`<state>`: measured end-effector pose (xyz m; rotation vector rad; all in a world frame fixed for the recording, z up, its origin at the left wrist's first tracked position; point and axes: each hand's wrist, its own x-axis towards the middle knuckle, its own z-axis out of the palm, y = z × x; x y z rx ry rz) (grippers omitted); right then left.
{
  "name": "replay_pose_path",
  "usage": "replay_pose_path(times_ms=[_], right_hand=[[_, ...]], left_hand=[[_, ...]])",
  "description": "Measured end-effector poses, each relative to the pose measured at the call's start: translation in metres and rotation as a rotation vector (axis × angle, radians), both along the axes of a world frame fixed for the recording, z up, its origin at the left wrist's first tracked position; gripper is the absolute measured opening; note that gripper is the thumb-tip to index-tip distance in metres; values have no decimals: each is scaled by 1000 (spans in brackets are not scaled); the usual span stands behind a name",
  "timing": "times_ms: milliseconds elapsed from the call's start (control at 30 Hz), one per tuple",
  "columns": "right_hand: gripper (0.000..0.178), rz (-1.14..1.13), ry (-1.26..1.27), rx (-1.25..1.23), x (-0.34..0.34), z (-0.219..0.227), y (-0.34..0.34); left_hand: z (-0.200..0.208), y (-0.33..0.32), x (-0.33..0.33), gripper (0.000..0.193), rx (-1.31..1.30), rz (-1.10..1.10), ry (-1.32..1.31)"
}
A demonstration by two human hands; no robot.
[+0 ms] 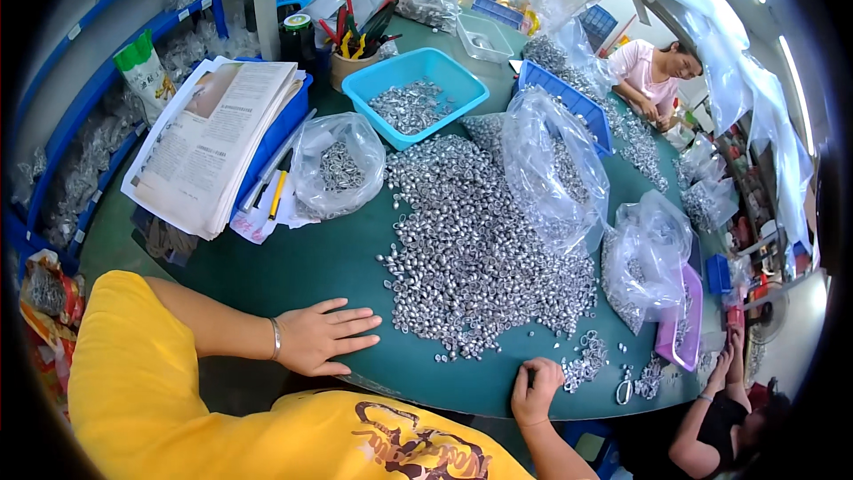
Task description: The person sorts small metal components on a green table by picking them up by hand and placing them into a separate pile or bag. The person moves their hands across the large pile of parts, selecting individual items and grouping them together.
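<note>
At lower centre, the right hand (pixel 538 391) is loosely curled at the edge of the counter (pixel 258 276) — whether it holds anything, I cannot tell — beside a small cluster of metal pieces (pixel 585 363). Left of centre, the left hand (pixel 327 340) lies flat, fingers spread, gripping nothing. Mid-frame spreads a large silvery heap (pixel 480 253); beyond it, upper centre, sits a turquoise basin (pixel 449 123).

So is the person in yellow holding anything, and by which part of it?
The left hand holds nothing visible, lying spread on the green table. The right hand is curled; whether anything is inside it cannot be told.
</note>
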<state>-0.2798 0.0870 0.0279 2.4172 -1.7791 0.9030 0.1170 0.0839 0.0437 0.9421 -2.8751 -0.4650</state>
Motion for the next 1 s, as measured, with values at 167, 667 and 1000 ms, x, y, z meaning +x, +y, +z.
replay_pose_path(times_ms=[167,667,1000], right_hand=[[16,-15,-97,4,-4,-8,0],[9,-191,-373,-52,24,-5,2],[29,121,-141,-28,113,-6,-31]], left_hand=[[0,1,0,57,-16,-5,1],[1,2,-4,54,-80,-16,5],[147,16,-54,30,-203,-425,-113]])
